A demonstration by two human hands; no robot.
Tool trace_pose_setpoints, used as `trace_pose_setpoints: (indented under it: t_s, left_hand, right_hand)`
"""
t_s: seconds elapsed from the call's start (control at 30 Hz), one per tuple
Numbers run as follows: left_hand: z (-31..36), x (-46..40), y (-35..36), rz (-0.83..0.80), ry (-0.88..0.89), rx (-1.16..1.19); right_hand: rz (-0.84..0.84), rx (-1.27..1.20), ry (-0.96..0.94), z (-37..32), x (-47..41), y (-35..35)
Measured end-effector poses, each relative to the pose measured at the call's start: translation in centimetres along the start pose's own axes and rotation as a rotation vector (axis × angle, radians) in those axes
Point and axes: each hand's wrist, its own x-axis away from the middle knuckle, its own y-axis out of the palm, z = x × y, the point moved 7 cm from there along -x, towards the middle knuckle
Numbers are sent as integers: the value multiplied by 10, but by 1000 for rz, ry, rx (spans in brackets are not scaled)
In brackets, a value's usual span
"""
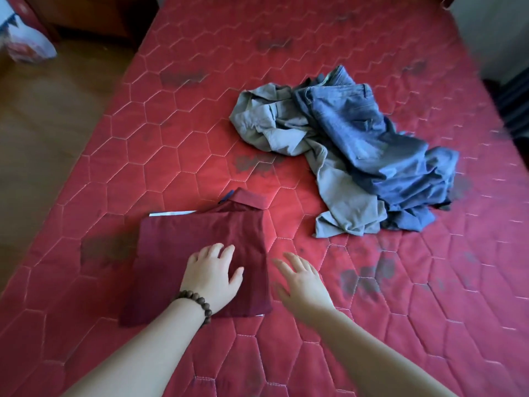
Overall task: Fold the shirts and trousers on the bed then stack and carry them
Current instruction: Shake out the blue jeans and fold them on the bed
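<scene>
A folded maroon shirt [183, 247] lies on the red quilted mattress [372, 282], collar pointing away from me. A white edge and a dark blue corner of other cloth show from under it. My left hand [210, 277], with a bead bracelet on the wrist, rests flat on the shirt's near right part, fingers apart. My right hand [303, 282] hovers over the mattress just right of the shirt, fingers spread and holding nothing. Further back to the right, grey-green trousers [289, 130] and blue trousers [372, 141] lie crumpled in one heap.
The bed's left edge runs along a wooden floor [43, 116]. A plastic bag [25, 41] stands on the floor at the far left. Dark furniture sits behind it. Dark stains mark the mattress in several spots.
</scene>
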Motion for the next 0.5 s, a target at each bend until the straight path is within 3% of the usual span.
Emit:
trace_pose_setpoints:
  t_s: [0.33, 0.5]
  left_hand:
    - [181, -71, 47, 46, 115, 24]
    - [260, -142, 60, 148, 132, 54]
  right_hand:
    - [17, 22, 222, 212, 41, -49]
    - [195, 87, 176, 287, -5, -108]
